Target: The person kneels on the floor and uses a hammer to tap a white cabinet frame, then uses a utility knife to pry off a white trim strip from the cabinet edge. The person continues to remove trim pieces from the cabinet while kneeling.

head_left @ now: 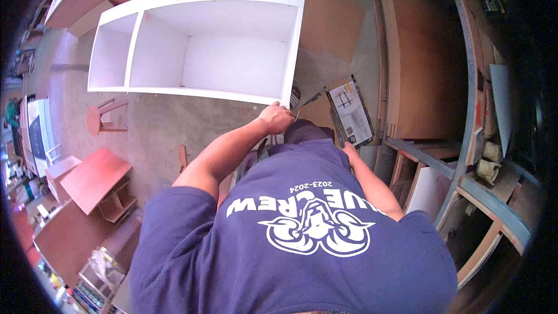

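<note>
A white open-fronted cabinet (212, 93) with one upright divider lies ahead of me, its hollow side facing up toward the view. My left hand (276, 117) is closed at the cabinet's near right corner, fingers curled against the edge. Beside that hand a thin dark strip slants up to the right; I cannot make out what it is. My right hand (349, 150) is low by the near end of a flat box (351, 113) with a picture of a frame on it. Its fingers are mostly hidden, so whether it grips the box is unclear.
Tall brown boards (427, 58) stand along the right, with a grey metal rack (465, 180) nearer me. On the left are a small wooden stool (106, 117) and a reddish wooden cabinet (96, 177). A brown sheet (334, 23) lies on the floor beyond the flat box.
</note>
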Action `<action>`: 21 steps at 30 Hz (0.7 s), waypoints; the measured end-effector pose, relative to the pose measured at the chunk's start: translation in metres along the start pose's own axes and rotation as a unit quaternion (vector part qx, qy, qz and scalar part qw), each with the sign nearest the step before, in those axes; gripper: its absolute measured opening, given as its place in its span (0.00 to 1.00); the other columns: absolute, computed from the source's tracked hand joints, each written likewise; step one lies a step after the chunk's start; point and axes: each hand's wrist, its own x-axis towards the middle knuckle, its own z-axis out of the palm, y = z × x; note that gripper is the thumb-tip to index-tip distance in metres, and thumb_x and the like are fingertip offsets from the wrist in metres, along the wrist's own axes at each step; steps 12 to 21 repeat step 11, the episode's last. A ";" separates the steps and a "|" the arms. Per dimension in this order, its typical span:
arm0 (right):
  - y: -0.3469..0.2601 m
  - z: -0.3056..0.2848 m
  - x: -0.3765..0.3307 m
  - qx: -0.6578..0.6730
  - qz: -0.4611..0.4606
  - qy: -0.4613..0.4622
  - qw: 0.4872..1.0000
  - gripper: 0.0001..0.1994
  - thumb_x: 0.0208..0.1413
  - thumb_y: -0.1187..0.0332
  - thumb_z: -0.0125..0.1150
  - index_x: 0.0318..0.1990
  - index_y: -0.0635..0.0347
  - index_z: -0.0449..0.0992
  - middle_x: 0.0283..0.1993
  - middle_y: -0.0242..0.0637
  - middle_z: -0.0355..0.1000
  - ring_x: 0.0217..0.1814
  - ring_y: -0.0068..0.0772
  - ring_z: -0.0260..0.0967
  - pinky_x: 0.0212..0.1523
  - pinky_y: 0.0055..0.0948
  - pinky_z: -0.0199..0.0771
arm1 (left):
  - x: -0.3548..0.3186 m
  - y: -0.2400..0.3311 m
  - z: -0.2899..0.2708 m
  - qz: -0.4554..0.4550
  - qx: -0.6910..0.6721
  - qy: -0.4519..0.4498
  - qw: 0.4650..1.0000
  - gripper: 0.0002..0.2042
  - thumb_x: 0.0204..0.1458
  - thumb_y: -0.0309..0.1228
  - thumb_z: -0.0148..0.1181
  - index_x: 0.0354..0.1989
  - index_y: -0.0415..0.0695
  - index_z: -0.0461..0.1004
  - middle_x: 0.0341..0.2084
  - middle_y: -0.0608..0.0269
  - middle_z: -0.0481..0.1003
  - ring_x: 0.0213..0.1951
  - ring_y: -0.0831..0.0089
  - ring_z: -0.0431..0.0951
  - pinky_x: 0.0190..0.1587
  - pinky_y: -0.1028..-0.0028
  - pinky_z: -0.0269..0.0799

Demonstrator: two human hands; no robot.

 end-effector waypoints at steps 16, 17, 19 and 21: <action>-0.034 -0.064 0.039 -0.307 -0.044 -0.212 0.927 0.13 0.49 0.66 0.64 0.22 0.69 0.77 0.19 0.45 0.68 0.17 0.39 0.65 0.17 0.47 0.61 | -0.251 0.099 0.163 -0.568 -0.313 0.240 0.722 0.12 0.51 0.36 0.55 0.41 0.48 0.81 0.42 0.47 0.79 0.48 0.50 0.78 0.49 0.56 0.73; -0.034 -0.064 0.039 -0.307 -0.044 -0.212 0.927 0.13 0.49 0.66 0.64 0.22 0.69 0.77 0.19 0.45 0.68 0.17 0.39 0.65 0.17 0.47 0.61 | -0.251 0.099 0.163 -0.568 -0.313 0.240 0.722 0.12 0.51 0.36 0.55 0.41 0.48 0.81 0.42 0.47 0.79 0.48 0.50 0.78 0.49 0.56 0.73; -0.034 -0.064 0.039 -0.307 -0.044 -0.212 0.927 0.13 0.49 0.66 0.64 0.22 0.69 0.77 0.19 0.45 0.68 0.17 0.39 0.65 0.17 0.47 0.61 | -0.251 0.099 0.163 -0.568 -0.313 0.240 0.722 0.12 0.51 0.36 0.55 0.41 0.48 0.81 0.42 0.47 0.79 0.48 0.50 0.78 0.49 0.56 0.73; -0.034 -0.064 0.039 -0.307 -0.044 -0.212 0.927 0.13 0.49 0.66 0.64 0.22 0.69 0.77 0.19 0.45 0.68 0.17 0.39 0.65 0.17 0.47 0.61 | -0.251 0.099 0.163 -0.568 -0.313 0.240 0.722 0.12 0.51 0.36 0.55 0.41 0.48 0.81 0.42 0.47 0.79 0.48 0.50 0.78 0.49 0.56 0.73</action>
